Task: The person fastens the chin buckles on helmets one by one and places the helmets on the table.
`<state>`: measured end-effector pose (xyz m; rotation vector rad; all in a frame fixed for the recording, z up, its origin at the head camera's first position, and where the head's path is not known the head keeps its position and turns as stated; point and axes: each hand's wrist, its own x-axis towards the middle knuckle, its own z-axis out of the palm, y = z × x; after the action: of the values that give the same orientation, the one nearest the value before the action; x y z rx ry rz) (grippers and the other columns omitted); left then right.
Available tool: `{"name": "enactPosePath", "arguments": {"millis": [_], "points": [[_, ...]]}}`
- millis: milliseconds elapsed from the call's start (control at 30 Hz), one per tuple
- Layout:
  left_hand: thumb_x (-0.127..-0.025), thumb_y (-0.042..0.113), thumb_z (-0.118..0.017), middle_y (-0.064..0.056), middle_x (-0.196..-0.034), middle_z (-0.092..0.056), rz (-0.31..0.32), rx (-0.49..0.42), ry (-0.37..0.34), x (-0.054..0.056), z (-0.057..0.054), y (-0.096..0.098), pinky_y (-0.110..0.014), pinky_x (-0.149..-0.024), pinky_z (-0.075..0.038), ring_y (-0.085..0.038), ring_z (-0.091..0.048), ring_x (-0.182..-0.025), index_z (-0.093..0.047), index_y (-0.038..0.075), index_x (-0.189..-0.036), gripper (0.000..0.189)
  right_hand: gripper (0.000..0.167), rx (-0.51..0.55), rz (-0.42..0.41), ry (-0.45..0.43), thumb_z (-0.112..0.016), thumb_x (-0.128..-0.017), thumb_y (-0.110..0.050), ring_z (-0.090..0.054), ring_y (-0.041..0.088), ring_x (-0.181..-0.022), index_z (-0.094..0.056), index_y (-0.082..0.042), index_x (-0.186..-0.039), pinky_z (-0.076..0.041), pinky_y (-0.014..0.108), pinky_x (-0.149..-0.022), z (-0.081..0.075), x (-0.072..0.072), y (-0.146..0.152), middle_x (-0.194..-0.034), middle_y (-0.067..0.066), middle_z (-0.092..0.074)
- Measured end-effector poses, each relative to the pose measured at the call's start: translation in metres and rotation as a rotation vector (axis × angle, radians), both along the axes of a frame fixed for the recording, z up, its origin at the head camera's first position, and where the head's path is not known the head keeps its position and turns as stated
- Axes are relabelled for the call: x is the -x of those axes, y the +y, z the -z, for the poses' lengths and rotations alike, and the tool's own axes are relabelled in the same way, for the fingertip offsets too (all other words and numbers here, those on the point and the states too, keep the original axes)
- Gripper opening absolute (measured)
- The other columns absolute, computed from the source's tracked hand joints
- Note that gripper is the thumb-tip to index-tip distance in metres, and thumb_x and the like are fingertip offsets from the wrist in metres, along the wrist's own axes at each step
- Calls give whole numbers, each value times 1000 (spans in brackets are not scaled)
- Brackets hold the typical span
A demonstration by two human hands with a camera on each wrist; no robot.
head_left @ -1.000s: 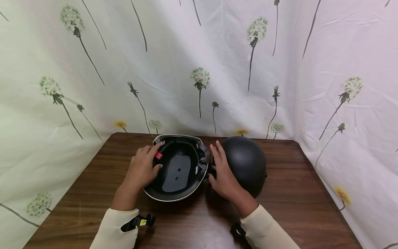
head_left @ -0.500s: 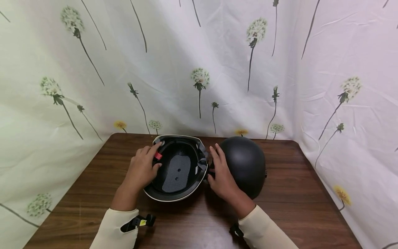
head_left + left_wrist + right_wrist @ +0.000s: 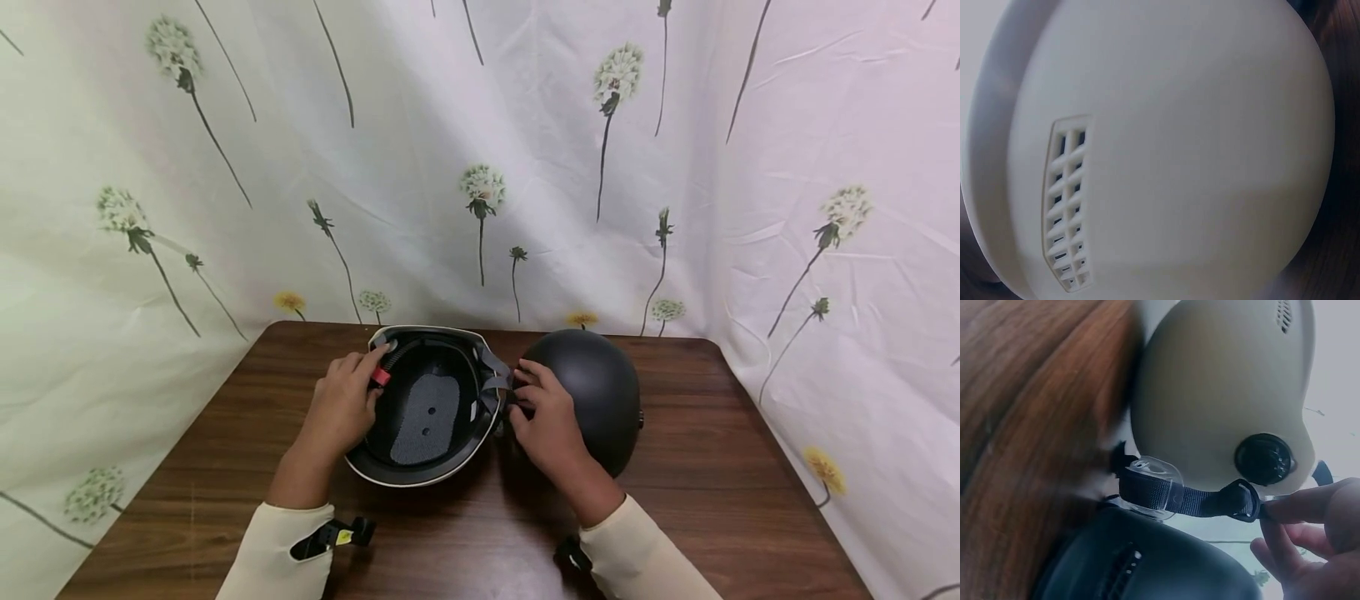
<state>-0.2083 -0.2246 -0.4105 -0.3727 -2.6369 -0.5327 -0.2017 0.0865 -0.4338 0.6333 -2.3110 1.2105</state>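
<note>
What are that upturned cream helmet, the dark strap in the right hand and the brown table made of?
Upturned cream, rounded helmet: probably hard plastic shell, satin-smooth, with moulded vents.
Dark, flat strap: likely synthetic webbing, matte, judging by its weave.
Brown, wood-grained table: wood or laminate, slightly glossy; grain and sheen leave it open.

The cream helmet (image 3: pixel 431 408) lies upside down between the left hand (image 3: pixel 341 404) and the right hand (image 3: pixel 551 417), black inside facing up. A red clip (image 3: pixel 380 377) sits by the left fingers. Its dark strap (image 3: pixel 1194 501) stretches outside the shell into the right hand's pinch.
</note>
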Motion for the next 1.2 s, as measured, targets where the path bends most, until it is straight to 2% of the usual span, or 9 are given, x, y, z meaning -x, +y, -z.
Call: {"name": "enactPosePath", "arguments": {"millis": [67,200,300,433,633,767,967,1133,1200], "points": [[-90,-7,-76,-27,-121,-62,1,-1,9,0,0,0,-69,-86,-48,-51,-56,-118,-52,6,-153,69,7,15,3,36,-76,-87,11,-66,33,-125,-75,6,-92,-62,40,-87,-2,0,0,-141,20,-59],[-89,-7,-77,-27,-121,-62,-3,-3,8,0,1,0,-69,-85,-48,-51,-57,-117,-52,6,-152,69,6,28,10,48,-72,-92,7,-71,28,-112,-71,1,-93,-62,38,-81,-4,-1,2,-129,17,-67],[-90,-6,-76,-27,-122,-62,-9,-1,-2,0,1,-1,-69,-85,-48,-51,-57,-117,-52,6,-152,68,8,28,24,24,-66,-98,1,-71,17,-84,-65,-5,-101,-58,32,-68,-6,-2,4,-107,8,-74],[-91,-4,-76,-27,-122,-62,-6,7,2,0,2,-2,-69,-85,-49,-51,-57,-117,-53,6,-151,65,10,29,26,5,-61,-102,-3,-54,11,-58,-56,-9,-108,-44,27,-54,-8,-4,6,-88,5,-74],[-95,0,-74,-25,-122,-63,-1,15,4,0,2,-4,-68,-84,-49,-50,-57,-117,-60,6,-146,53,13,68,7,31,-62,-102,1,-67,14,-66,-55,-6,-111,-51,26,-57,-12,-5,6,-91,9,-76],[-94,0,-75,-25,-122,-63,-2,15,4,0,1,-4,-68,-84,-48,-50,-57,-117,-60,6,-146,54,12,149,-44,-16,-58,-103,4,-74,17,-72,-54,-4,-110,-59,28,-64,-16,-6,6,-93,13,-76],[-93,-1,-76,-26,-122,-63,-6,11,11,0,2,-4,-68,-84,-48,-51,-57,-116,-56,6,-149,60,10,173,-67,-72,-56,-105,1,-71,23,-65,-50,-5,-110,-59,27,-60,-23,-9,8,-96,13,-74],[-94,0,-75,-26,-122,-63,-15,5,0,0,0,-4,-68,-82,-48,-51,-57,-115,-55,6,-150,60,32,124,-73,-57,-70,-95,5,-62,17,-73,-53,-7,-119,-53,27,-64,-30,-11,13,-99,9,-67],[-94,1,-75,-26,-122,-63,-17,4,-2,-1,0,-4,-68,-81,-47,-51,-57,-115,-54,7,-151,61,40,106,-103,-43,-68,-91,12,-56,16,-80,-55,-7,-124,-49,30,-68,-33,-12,16,-102,9,-61]]}}
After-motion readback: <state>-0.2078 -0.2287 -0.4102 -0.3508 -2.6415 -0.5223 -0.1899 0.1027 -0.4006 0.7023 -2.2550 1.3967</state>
